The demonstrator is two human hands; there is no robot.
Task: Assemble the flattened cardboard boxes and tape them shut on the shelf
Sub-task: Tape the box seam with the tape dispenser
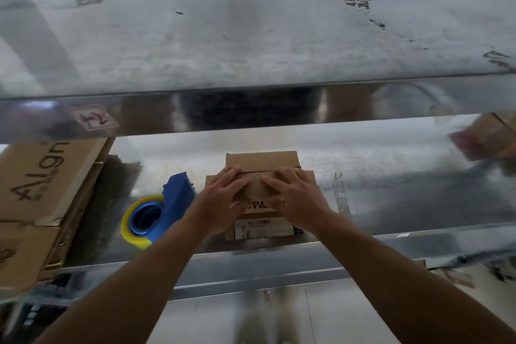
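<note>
A small brown cardboard box [261, 160] stands on the metal shelf [377, 176], its flaps folded over the top. My left hand [220, 200] and my right hand [297, 198] lie side by side on the near flap, fingers spread and pressing it down. A white label shows on the box's near side. A blue tape dispenser [167, 204] with a roll of yellowish tape lies just left of the box, apart from my left hand.
A stack of flattened cardboard boxes [42, 190] with handwriting fills the shelf's left end. Another cardboard piece [485, 137] lies at the far right. A strip of clear tape [340, 190] hangs right of the box. An upper shelf [251, 36] overhangs.
</note>
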